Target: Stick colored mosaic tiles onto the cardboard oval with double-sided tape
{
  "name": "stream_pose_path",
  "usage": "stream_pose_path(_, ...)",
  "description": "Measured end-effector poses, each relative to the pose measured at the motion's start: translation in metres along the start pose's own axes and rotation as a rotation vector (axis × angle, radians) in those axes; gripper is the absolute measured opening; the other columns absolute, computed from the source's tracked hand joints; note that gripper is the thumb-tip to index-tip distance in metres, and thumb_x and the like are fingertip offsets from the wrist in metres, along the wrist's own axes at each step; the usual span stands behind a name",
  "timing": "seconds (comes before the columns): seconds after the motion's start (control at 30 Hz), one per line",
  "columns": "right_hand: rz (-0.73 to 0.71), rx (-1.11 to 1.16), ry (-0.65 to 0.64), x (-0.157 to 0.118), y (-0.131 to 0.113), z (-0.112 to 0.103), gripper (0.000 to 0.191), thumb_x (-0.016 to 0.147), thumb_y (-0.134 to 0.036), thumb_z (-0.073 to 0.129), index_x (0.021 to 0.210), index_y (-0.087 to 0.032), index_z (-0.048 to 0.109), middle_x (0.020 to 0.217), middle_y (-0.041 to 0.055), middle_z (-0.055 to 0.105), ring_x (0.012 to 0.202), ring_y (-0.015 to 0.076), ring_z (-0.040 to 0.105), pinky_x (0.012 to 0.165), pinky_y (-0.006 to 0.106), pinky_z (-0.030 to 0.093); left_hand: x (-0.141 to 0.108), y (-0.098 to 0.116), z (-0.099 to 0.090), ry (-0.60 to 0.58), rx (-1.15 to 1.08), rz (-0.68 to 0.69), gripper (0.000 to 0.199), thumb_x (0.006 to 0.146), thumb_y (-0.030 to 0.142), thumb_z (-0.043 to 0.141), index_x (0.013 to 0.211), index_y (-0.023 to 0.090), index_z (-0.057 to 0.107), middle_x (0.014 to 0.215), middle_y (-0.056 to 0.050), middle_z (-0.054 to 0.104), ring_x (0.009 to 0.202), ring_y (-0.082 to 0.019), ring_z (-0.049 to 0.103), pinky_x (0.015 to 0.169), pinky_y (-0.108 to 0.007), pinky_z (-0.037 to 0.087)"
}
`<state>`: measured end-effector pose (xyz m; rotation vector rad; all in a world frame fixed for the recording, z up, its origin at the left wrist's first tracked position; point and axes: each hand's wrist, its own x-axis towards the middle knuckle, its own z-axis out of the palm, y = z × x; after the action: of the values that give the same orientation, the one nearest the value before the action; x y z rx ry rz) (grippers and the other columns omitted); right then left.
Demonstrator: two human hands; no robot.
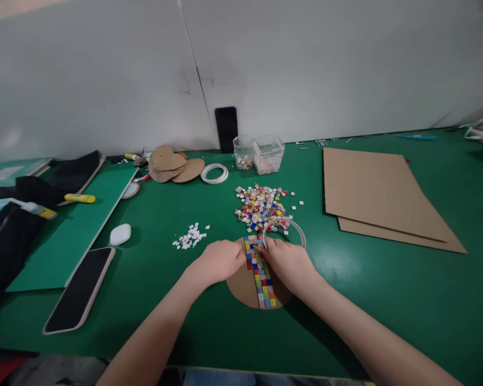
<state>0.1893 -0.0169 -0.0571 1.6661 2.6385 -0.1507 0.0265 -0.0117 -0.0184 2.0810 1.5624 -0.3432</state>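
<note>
Two hands [290, 264], one tiled disc [242, 287], one held tape roll [302, 234]

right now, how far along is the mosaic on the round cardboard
Looks partly done: a band of coloured tiles runs across the round cardboard. In hand: the left hand and right hand work at the band's far end, a pale ring by the right. Apparently left, if full cover is wanted: bare cardboard on both sides, with loose tiles heaped beyond.
</note>
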Motion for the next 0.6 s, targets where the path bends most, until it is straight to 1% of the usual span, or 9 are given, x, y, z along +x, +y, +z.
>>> stream_pose_path(0.1, -0.022, -0.024, -0.004, -0.001, 0.0, 0.002, 0.021, 0.093, -0.026, 0.037, 0.091, -0.014, 0.054, 0.076, 0.0086, 0.066, 0.062, 0.0197, 0.065, 0.042, 0.023, 0.033, 0.002, -0.005, -0.006, -0.032, -0.119, 0.019, 0.031, 0.082, 0.027, 0.03, 0.052, 0.018, 0.036, 0.053, -0.001, 0.048, 0.046, -0.012, 0.043, 0.044, -0.025, 0.021)
stream_pose_path(0.2, -0.017, -0.045, -0.02, -0.001, -0.001, 0.002, 0.014, 0.089, -0.018, 0.041, 0.092, -0.014, 0.053, 0.076, 0.0083, 0.066, 0.063, 0.0199, 0.065, 0.042, 0.024, 0.032, 0.002, -0.011, -0.003, -0.027, -0.213, 0.044, 0.03, 0.081, 0.027, 0.031, 0.053, 0.018, 0.035, 0.053, -0.001, 0.048, 0.045, -0.011, 0.042, 0.044, -0.025, 0.021)
stream_pose_path(0.3, -0.006, -0.011, -0.01, 0.0, -0.001, 0.003, 0.013, 0.089, -0.02, 0.042, 0.091, -0.015, 0.054, 0.075, 0.0072, 0.066, 0.063, 0.0195, 0.065, 0.042, 0.024, 0.03, 0.001, -0.016, 0.003, 0.009, -0.272, 0.059, 0.029, 0.082, 0.027, 0.03, 0.054, 0.018, 0.035, 0.053, 0.0, 0.047, 0.045, -0.011, 0.04, 0.043, -0.026, 0.02)
stream_pose_path(0.4, -0.004, 0.065, 0.021, 0.002, 0.003, 0.004, 0.013, 0.088, -0.021, 0.042, 0.088, -0.016, 0.054, 0.073, 0.005, 0.067, 0.06, 0.018, 0.063, 0.043, 0.024, 0.027, -0.001, -0.017, 0.007, 0.056, -0.286, 0.066, 0.03, 0.083, 0.027, 0.03, 0.054, 0.018, 0.031, 0.05, 0.001, 0.043, 0.043, -0.01, 0.036, 0.043, -0.027, 0.018)
stream_pose_path(0.5, 0.003, 0.192, 0.055, 0.004, 0.009, 0.005, 0.021, 0.089, -0.024, 0.039, 0.074, -0.017, 0.052, 0.062, 0.0023, 0.061, 0.051, 0.0152, 0.057, 0.043, 0.025, 0.025, -0.002, -0.016, 0.008, 0.076, -0.286, 0.067, 0.03, 0.083, 0.026, 0.031, 0.055, 0.019, 0.032, 0.051, 0.002, 0.042, 0.044, -0.01, 0.036, 0.044, -0.027, 0.018)
stream_pose_path(0.57, 0.007, 0.376, 0.081, 0.005, 0.011, 0.004, 0.028, 0.09, -0.028, 0.037, 0.064, -0.019, 0.045, 0.055, -0.0004, 0.054, 0.046, 0.0129, 0.05, 0.043, 0.024, 0.026, -0.003, -0.015, 0.008, 0.108, -0.314, 0.073, 0.031, 0.086, 0.028, 0.03, 0.057, 0.019, 0.034, 0.054, 0.001, 0.044, 0.046, -0.011, 0.038, 0.045, -0.027, 0.021)
stream_pose_path(0.6, 0.009, 0.5, 0.096, 0.005, 0.011, 0.003, 0.031, 0.09, -0.03, 0.036, 0.062, -0.02, 0.042, 0.052, -0.0018, 0.05, 0.045, 0.0119, 0.046, 0.043, 0.024, 0.027, -0.003, -0.014, 0.007, 0.145, -0.34, 0.079, 0.032, 0.088, 0.03, 0.029, 0.058, 0.019, 0.035, 0.056, 0.001, 0.045, 0.048, -0.011, 0.039, 0.046, -0.026, 0.022)
